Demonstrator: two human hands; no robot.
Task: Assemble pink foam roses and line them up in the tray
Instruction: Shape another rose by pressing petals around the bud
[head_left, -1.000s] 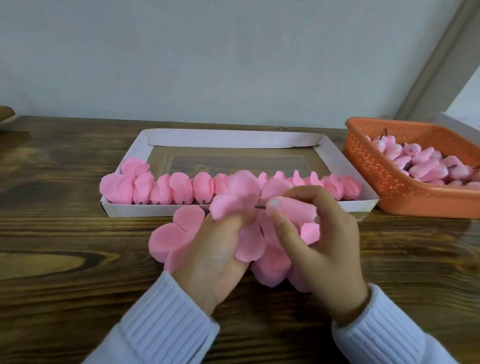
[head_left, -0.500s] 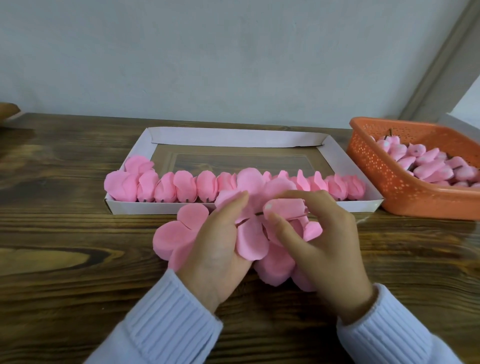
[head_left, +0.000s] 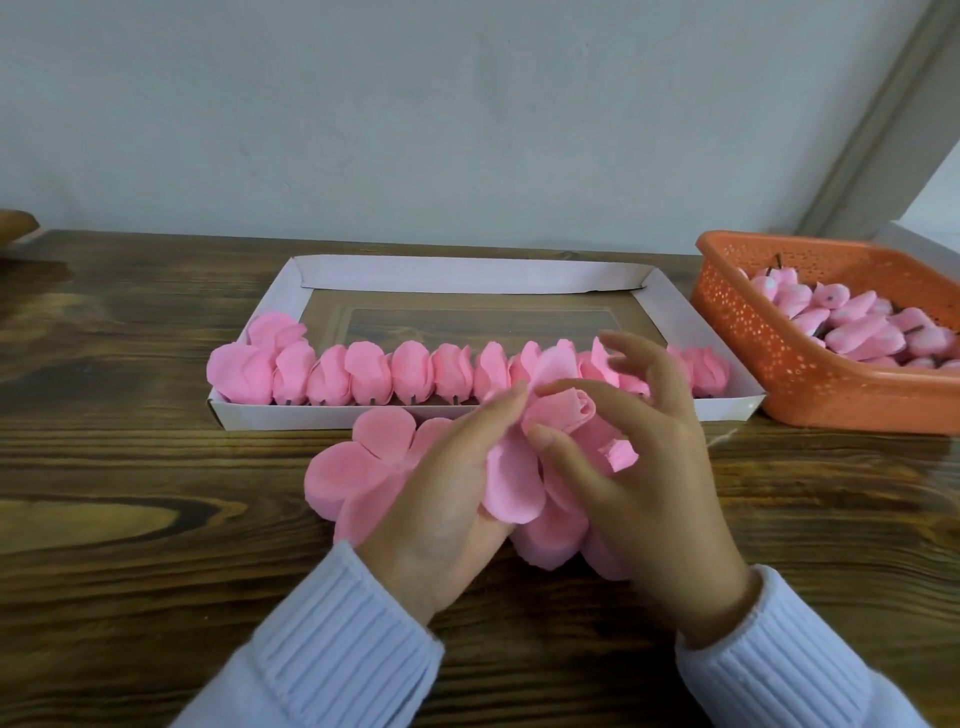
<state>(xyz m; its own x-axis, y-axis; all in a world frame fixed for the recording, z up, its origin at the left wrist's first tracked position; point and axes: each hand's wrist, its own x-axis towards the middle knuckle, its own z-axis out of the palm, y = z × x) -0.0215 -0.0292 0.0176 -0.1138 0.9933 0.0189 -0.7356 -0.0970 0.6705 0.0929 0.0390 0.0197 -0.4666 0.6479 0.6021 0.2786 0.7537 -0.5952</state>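
Just in front of the tray (head_left: 322, 418), over the surface (head_left: 156, 519), the step has moved on. 1 s ago the right hand (head_left: 654, 493) held the bud (head_left: 566, 410) w/ its dark stem aimed at the petal layer (head_left: 514, 478); the stem showed bare betw. the two hands. Now no stem is visible and the bud sits down among the petals, so prob. it's threaded through. R thumb and index curl round the bud, while the other fingers have lifted and fanned wide. The left hand (head_left: 447, 509) grips the petal layer, w/ a petal draped over its thumb side; its grip looks much as before, only closer to the bud. Meaning: bud and petals joined, approx.; next is closing the petals round the bud, then setting it down. The row of roses (head_left: 410, 371) fills the tray's near edge end to end, so this one likely starts a 2nd row behind. More loose petals (head_left: 358, 462) lie under the L hand, and spare buds wait in the orange basket (head_left: 769, 358) at right.
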